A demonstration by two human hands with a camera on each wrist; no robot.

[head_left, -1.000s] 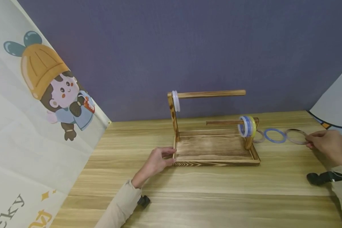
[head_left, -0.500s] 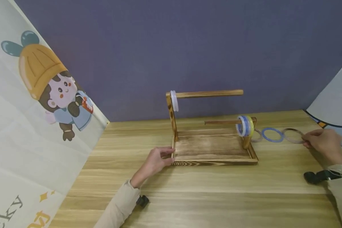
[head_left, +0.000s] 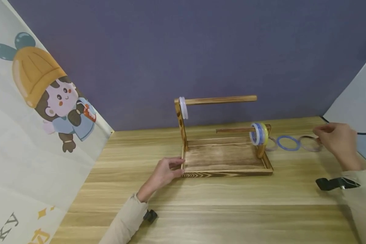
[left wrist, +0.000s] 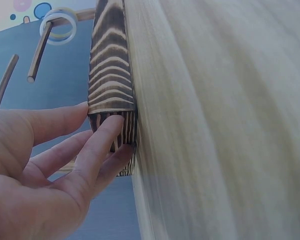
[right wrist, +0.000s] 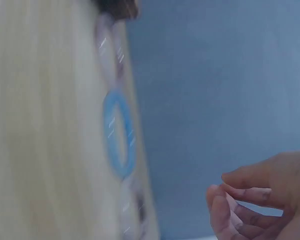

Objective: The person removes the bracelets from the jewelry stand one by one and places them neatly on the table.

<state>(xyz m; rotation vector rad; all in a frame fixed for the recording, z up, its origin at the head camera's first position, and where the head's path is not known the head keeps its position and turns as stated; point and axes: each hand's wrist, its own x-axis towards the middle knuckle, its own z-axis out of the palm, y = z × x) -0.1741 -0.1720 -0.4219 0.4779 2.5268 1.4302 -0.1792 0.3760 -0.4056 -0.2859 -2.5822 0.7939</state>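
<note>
On my feed, the left hand (head_left: 163, 171) rests nearly straight fingers against the left end of the brown wooden two-armed rack (head_left: 222, 159). The right hand (head_left: 337, 140), loosely curled around nothing, hovers beside a thin, translucent brownish ring (head_left: 311, 150) right of the rack. I judge that ring light, stiff, slick, maybe brittle: best pinched by its rim.

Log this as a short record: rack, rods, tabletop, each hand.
Rack: wooden, with a tray
Upper rod: two pale bangles
Lower rod: white, blue and yellow bangles
Tabletop: blue bangle between two translucent bangles, beside the rack
Left hand: fingers on the tray's left end
Right hand: apart from the bangles, holding nothing visible
</note>
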